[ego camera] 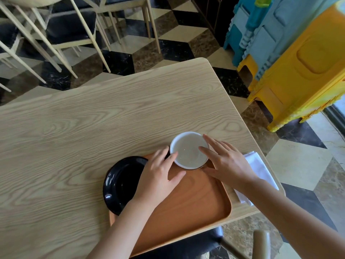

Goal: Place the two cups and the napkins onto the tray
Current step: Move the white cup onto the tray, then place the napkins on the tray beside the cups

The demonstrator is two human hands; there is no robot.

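A white cup [189, 149] holding pale liquid stands at the far corner of the brown tray [196, 200]. My left hand [158, 176] touches the cup's left rim with spread fingers, and my right hand [224, 161] rests against its right side. Neither hand is closed around it. A black cup [119, 184] sits on the tray's left edge, partly under my left wrist. White folded napkins [259, 171] lie on the table to the right of the tray, partly hidden by my right forearm.
The light wooden table [93, 128] ends close on the right. Stacked yellow and blue plastic stools [291, 58] stand beyond that edge. Chairs [61, 28] stand at the far left. A dark chair seat [186, 247] is below the tray.
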